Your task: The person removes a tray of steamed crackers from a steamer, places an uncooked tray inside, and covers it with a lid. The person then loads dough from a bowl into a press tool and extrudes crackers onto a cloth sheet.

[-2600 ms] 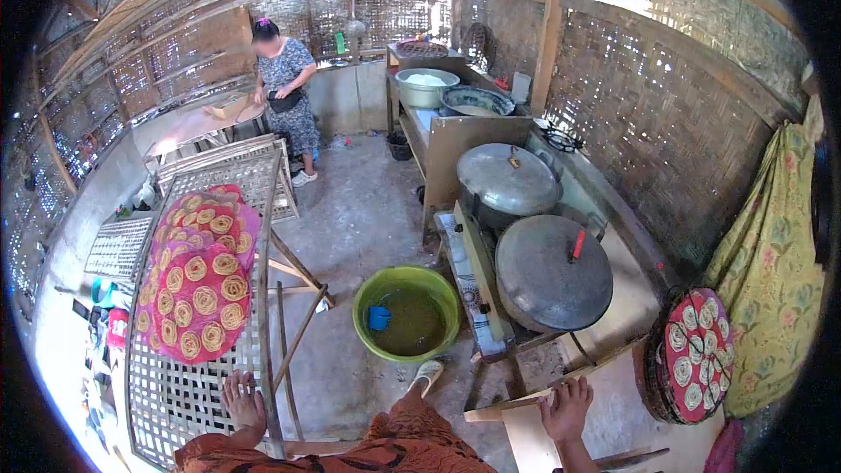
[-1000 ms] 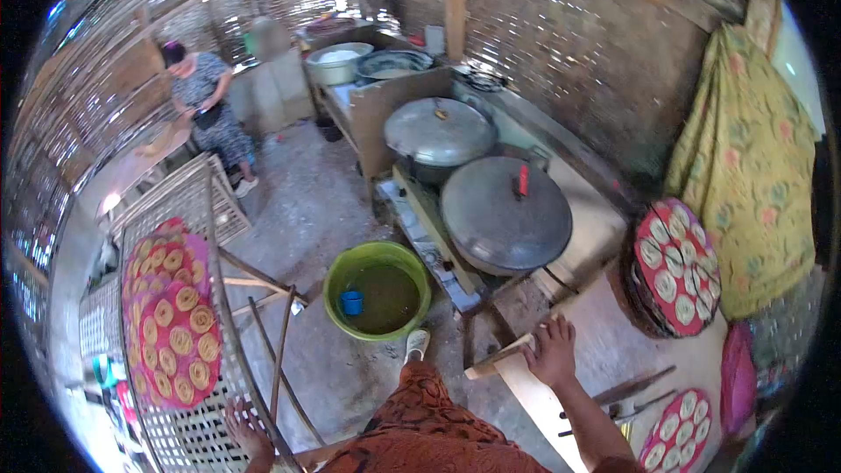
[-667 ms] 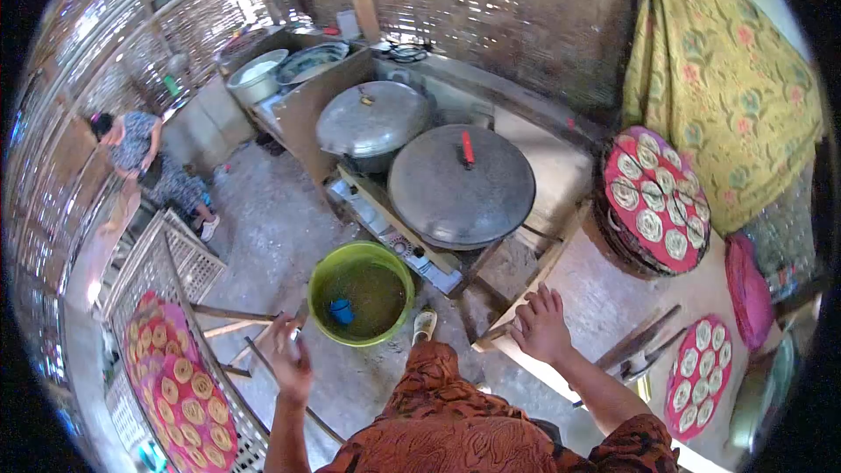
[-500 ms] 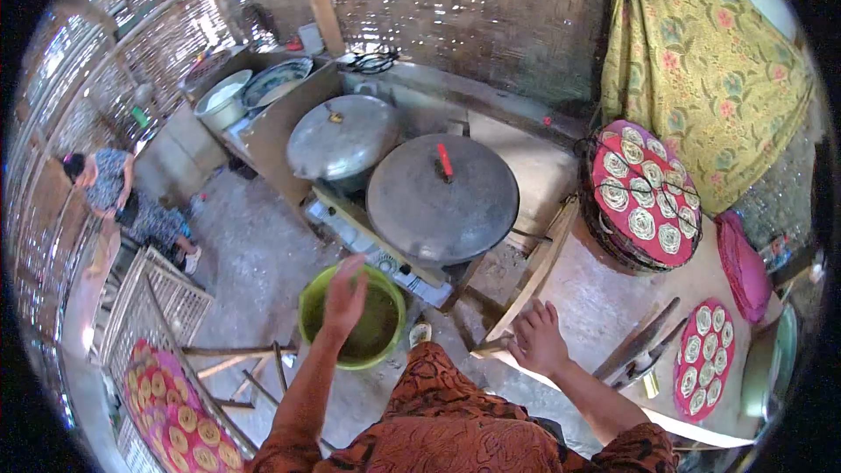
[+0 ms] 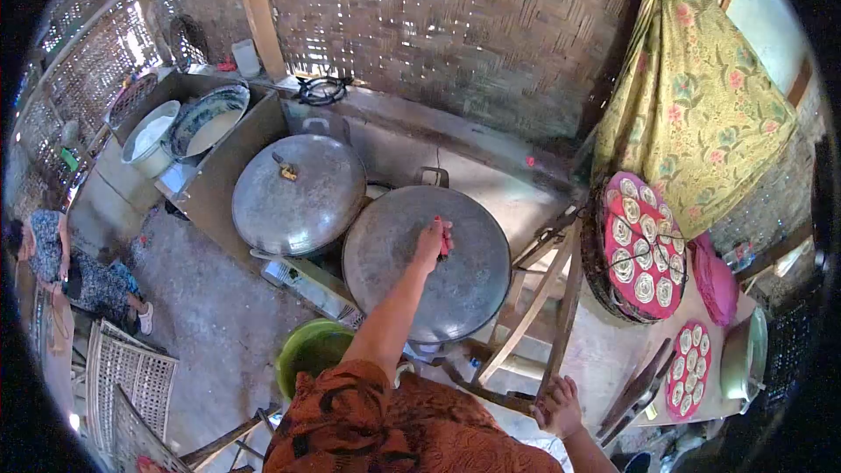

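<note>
My left hand (image 5: pixel 428 247) is closed around the red-wrapped handle (image 5: pixel 447 236) of a large, dark round pan lid (image 5: pixel 394 271). The lid lies over a wide pan on the stove, and my forearm crosses its near side. Low on the right, my right hand (image 5: pixel 559 407) rests at the corner of the pale table (image 5: pixel 604 359), its fingers loosely apart against the wooden edge, with nothing seen in them. Left of the dark lid, a second domed metal lid (image 5: pixel 302 201) covers another pan. Partly behind my left sleeve sits a green basin (image 5: pixel 302 346).
A round stack topped by a pink tray (image 5: pixel 629 226) of coiled noodle-like rounds stands on the table, with a smaller pink tray (image 5: pixel 677 370) nearer. Dark tongs-like sticks (image 5: pixel 635 390) lie there. Bowls (image 5: pixel 210 127) stand back left. A person (image 5: pixel 79 271) sits far left, beside woven racks (image 5: pixel 131 377).
My left hand has moved from above the green basin forward to the dark lid's handle and closed on it. My right hand stays by the table edge. The view has shifted.
</note>
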Tool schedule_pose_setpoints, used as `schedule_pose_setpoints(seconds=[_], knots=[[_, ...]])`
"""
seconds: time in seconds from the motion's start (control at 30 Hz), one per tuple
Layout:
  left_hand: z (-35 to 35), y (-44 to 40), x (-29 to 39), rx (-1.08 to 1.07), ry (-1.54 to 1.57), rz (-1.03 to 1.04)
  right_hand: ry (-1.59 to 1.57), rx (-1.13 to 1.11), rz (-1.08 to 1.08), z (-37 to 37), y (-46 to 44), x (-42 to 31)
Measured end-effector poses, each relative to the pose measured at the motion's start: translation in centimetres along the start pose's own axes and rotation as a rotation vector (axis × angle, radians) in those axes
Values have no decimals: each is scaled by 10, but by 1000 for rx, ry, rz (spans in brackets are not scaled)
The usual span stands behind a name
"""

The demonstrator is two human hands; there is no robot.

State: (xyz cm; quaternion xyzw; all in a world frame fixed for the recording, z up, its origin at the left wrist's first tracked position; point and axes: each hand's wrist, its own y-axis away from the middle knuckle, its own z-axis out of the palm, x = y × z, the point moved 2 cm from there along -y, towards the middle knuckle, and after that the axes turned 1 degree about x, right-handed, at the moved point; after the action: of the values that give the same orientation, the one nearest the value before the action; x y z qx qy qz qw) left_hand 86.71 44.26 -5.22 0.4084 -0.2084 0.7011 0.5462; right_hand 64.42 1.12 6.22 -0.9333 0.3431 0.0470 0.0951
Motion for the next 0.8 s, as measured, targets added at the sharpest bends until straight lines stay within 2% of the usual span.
schedule_pose_setpoints(seconds=[0.13, 0.2, 0.23, 0.33, 0.47, 0.53, 0.63, 0.7, 0.8], knots=[[-5, -12, -11, 65, -133, -102, 14, 5, 7, 4, 0, 2], [5, -6, 0, 169, -498, -52, 29, 3, 9, 1, -3, 1], [10, -2, 7, 162, -503, -57, 41, -6, 6, 1, -4, 0], [17, 6, 36, 23, -539, 331, 48, 4, 27, 4, -1, 2], [34, 37, 152, 65, -486, 135, 111, -21, 40, -2, -6, 0], [41, 53, 212, 69, -533, 248, 69, -32, 71, 2, -1, 4], [15, 50, 268, 108, -469, 380, 22, -14, 83, -5, -5, 3], [16, 60, 301, 260, -324, 370, 15, -6, 72, -10, -7, 3], [1, 71, 335, 295, -468, 424, -2, -10, 64, -9, -8, 3]])
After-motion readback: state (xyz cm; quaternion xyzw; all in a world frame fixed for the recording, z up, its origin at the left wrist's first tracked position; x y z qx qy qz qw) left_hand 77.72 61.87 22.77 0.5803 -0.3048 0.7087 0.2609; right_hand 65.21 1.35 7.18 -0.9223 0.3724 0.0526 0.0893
